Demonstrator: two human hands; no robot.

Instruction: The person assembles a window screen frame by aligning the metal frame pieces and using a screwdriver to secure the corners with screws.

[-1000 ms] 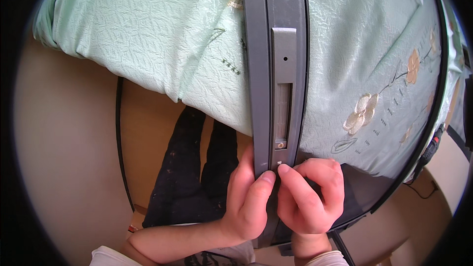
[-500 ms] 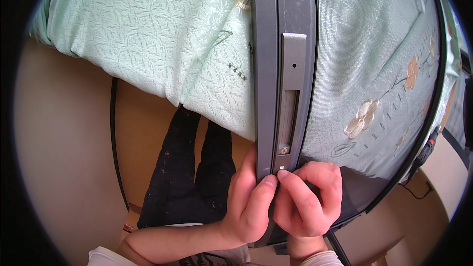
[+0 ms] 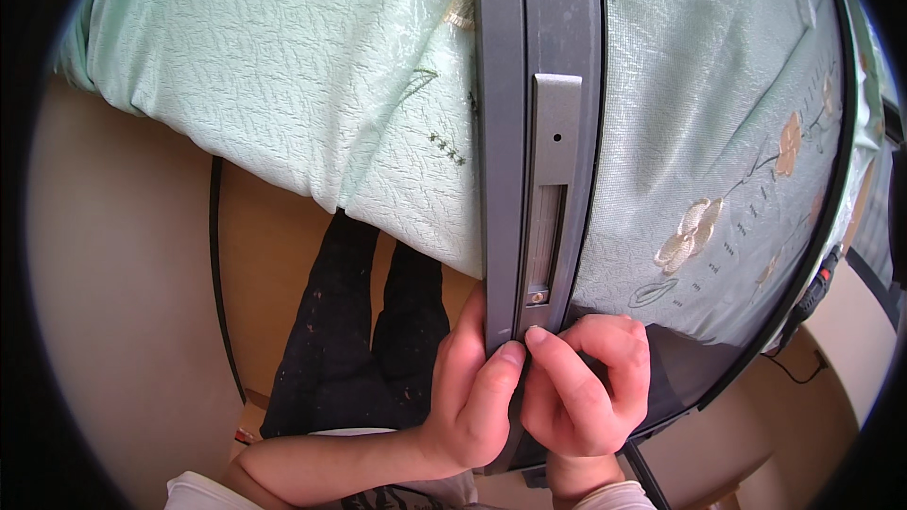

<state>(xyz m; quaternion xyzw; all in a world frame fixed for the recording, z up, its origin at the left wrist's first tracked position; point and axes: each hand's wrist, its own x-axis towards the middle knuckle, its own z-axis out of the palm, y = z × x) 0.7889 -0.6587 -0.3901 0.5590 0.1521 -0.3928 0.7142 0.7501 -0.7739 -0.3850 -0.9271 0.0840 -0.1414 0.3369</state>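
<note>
A grey window-screen frame stands upright before me, with fine mesh on its right. Set into the frame is a long grey latch plate with a small hole and a recessed slot; a screw sits at the slot's lower end. My left hand is closed round the frame's left edge, thumb on its front. Beside it, my right hand has curled fingers, its thumb pressing at the plate's lower end. Whatever lies under that fingertip is hidden.
Pale green embroidered fabric hangs behind the frame and shows through the mesh. My dark trousers show below it. A black strip runs along a beige surface at left. A black and red tool-like object is at right.
The frame and latch plate have shifted slightly left and down in view. A small white mark near my thumbs is now covered. Both hands keep nearly the same grip.
</note>
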